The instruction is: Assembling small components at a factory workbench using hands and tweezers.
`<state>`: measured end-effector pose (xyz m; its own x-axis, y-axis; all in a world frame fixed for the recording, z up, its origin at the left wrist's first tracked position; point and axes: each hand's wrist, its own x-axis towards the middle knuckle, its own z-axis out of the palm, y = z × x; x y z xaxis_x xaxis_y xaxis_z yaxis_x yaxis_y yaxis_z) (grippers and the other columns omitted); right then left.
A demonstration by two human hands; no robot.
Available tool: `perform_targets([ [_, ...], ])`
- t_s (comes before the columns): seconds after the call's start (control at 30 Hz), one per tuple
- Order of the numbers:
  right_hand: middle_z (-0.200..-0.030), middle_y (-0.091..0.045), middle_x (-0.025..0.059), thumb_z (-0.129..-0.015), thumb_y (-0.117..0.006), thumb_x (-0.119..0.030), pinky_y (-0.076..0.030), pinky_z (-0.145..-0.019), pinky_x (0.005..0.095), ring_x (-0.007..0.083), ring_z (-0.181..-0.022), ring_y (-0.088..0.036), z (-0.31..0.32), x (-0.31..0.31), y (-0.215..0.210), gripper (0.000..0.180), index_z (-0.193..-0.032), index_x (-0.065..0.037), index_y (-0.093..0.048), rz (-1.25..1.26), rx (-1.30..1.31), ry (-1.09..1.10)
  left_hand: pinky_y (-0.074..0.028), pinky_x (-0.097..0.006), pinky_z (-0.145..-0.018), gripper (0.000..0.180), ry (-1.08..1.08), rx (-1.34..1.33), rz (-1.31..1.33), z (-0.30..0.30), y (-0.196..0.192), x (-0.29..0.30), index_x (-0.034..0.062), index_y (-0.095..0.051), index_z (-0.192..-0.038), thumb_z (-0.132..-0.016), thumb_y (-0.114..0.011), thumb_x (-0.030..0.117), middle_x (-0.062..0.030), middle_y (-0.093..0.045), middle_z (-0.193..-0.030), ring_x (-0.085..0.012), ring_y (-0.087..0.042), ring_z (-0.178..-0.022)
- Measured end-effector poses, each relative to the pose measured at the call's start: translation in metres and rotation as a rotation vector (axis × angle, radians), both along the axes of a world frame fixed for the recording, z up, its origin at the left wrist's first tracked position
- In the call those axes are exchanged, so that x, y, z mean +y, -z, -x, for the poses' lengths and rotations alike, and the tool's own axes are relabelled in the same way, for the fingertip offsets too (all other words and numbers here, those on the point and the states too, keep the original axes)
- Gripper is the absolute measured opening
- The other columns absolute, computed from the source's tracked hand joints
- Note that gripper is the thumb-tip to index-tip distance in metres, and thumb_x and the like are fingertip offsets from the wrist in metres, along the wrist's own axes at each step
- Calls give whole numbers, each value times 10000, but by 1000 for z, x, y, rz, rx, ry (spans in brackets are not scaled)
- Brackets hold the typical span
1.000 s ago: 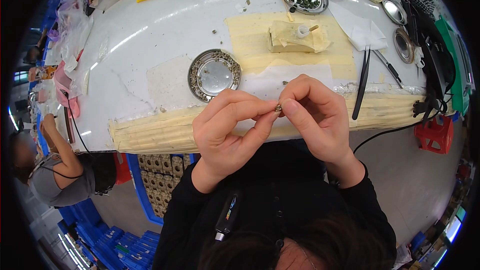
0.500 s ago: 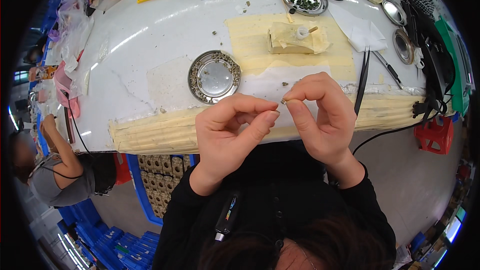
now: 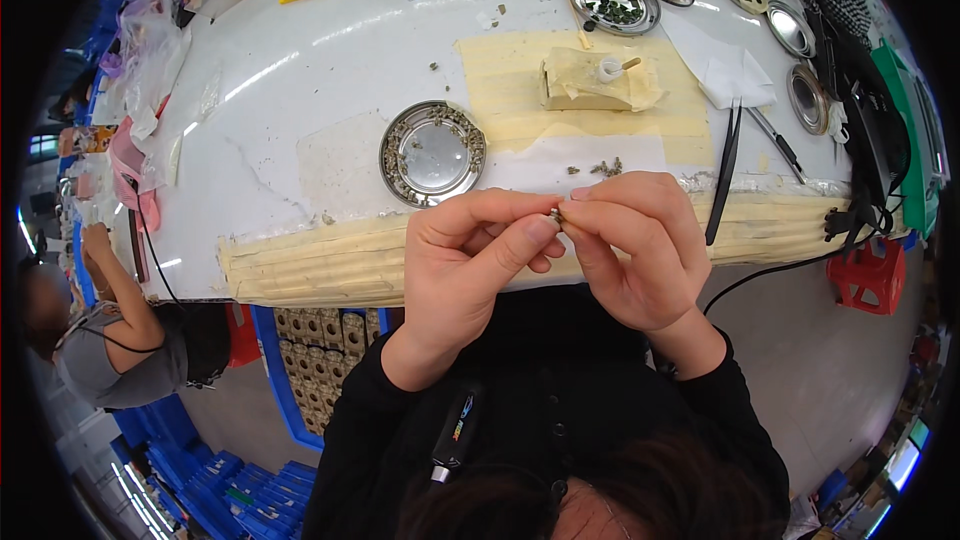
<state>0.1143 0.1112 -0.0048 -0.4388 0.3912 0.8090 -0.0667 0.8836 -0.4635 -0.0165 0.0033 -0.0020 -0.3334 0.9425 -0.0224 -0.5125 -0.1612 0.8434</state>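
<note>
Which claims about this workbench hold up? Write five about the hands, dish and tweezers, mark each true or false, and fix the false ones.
1. The left hand and right hand meet at a small metallic piece. True.
2. The left hand lies flat in a dish. False: its fingers pinch the small metallic piece.
3. The round metal dish beyond the left hand holds many small pieces. True.
4. Black tweezers lie to the right of the round metal dish. True.
5. The right hand grips the tweezers. False: they lie apart from it.

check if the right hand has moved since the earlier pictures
Yes, the right hand has: its knuckles sit lower in the view, toward the person and farther from the tape-covered block.
</note>
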Motion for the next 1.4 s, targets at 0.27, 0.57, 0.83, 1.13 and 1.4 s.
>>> perform_targets([
  [0.27, -849, -639, 88, -708, -752, 36, -500, -580, 294, 220, -711, -628, 3, -2, 0, 232, -920, -7, -670, 72, -20, 31, -546, -240, -693, 201, -188, 391, -67, -6, 1, 3, -37, -679, -1070, -870, -658, -56, -132, -699, -940, -133, -666, -813],
  [0.57, -822, -633, 101, -762, -719, 48, -504, -625, 306, 232, -729, -619, 0, -5, -5, 149, -886, 3, -652, 387, -51, -122, -523, -255, -670, 232, -373, 884, -174, -5, 3, 4, -24, -701, -1000, -775, -730, -71, -134, -704, -895, -202, -675, -764],
  [0.83, -819, -625, 98, -777, -714, 36, -497, -623, 311, 238, -735, -609, 1, -7, -5, 130, -877, 0, -638, 338, -65, -85, -515, -262, -670, 163, -327, 1061, -219, 3, -2, 5, -51, -675, -982, -821, -700, -61, -145, -670, -893, -180, -643, -775],
  [1.13, -828, -624, 92, -749, -726, 49, -492, -614, 305, 229, -740, -604, -2, -3, -5, 176, -906, -7, -673, 288, -69, -46, -519, -296, -633, 184, -359, 1407, -238, 12, -18, 9, -35, -679, -892, -727, -754, -69, -127, -677, -820, -230, -651, -717],
  [1.4, -845, -625, 79, -682, -757, 61, -482, -595, 295, 215, -716, -599, -4, 1, 1, 276, -942, -13, -701, 148, -35, -75, -503, -275, -603, 145, -150, 1131, -132, 18, -21, 11, -16, -679, -871, -749, -756, -33, -107, -669, -818, -201, -632, -680],
])
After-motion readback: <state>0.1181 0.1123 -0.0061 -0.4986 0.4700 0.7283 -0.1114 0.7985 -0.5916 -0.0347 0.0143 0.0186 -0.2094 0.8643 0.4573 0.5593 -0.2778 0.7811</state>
